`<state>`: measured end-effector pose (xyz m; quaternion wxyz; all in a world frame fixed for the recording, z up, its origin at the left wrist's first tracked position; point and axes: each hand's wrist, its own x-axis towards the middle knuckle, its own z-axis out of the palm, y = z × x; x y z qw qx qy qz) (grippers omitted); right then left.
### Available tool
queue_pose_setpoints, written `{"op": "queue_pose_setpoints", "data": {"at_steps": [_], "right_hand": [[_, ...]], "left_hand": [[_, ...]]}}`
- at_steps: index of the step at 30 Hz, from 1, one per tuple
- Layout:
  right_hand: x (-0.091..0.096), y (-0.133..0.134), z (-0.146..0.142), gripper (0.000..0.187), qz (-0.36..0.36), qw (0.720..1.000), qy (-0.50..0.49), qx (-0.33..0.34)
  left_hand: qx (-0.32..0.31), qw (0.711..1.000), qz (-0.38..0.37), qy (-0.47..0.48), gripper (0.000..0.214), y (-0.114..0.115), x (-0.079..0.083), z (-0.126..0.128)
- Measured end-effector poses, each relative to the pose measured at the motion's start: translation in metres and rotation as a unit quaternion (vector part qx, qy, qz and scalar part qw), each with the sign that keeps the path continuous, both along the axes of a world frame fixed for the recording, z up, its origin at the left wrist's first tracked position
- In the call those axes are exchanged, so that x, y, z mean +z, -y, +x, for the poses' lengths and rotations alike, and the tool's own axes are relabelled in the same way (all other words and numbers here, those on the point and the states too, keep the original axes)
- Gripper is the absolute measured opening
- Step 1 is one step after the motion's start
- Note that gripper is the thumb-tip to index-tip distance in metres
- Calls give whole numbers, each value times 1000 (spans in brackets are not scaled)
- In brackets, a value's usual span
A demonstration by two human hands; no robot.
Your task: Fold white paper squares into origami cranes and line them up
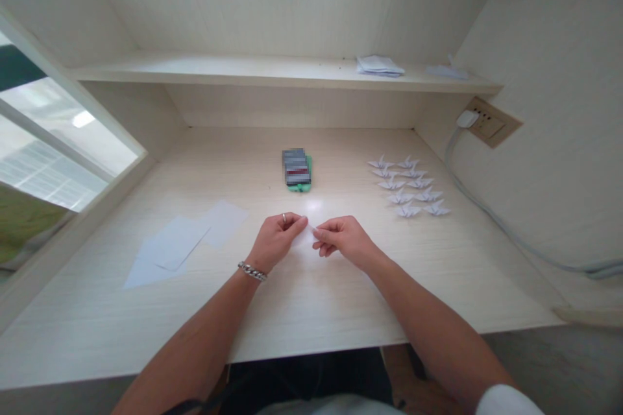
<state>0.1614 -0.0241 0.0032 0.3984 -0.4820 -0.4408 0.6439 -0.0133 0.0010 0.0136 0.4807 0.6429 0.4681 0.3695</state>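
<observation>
A small folded piece of white paper (310, 231) is held between my two hands, low over the middle of the desk. My left hand (281, 235), with a ring and a chain bracelet, pinches its upper left part between thumb and fingers. From the other side my right hand (342, 237) pinches the paper's right edge with thumb and forefinger. Much of the paper is hidden by the fingers, so its exact folded shape cannot be made out. Several finished white paper cranes (400, 197) stand in two columns to the right. Flat white paper sheets (178, 240) lie overlapping on the left.
A phone in a green case (298, 170) lies beyond my hands. Folded papers (379, 66) rest on the shelf (243, 71) above the desk (311, 318). At right, a white plug (467, 118) sits in a wall socket (494, 123), its grey cable (506, 227) running down the desk's side.
</observation>
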Motion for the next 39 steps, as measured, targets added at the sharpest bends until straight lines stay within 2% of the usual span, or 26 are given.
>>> {"op": "queue_pose_setpoints", "data": {"at_steps": [5,11,16,19,24,30,35,39], "right_hand": [[-1,0,0,45,6,1000,12,9],[3,1,15,39,72,996,55,24],[3,-4,28,39,84,994,66,3],[0,-5,21,40,96,993,63,3],[-3,0,9,38,136,983,118,28],[-2,0,9,35,118,988,93,46],[-4,0,3,25,151,982,114,5],[-4,1,0,22,156,980,123,-11]], "left_hand": [[-34,999,-5,-27,26,3,2,2],[24,1000,-3,8,27,2,5,-1],[63,998,-7,23,25,-1,6,-4],[56,998,-12,21,25,0,6,-2],[27,1000,-13,10,27,2,4,2],[8,1000,-10,17,25,2,-1,3],[-1,1000,-25,18,23,2,1,4],[28,998,-40,42,24,2,3,3]]}}
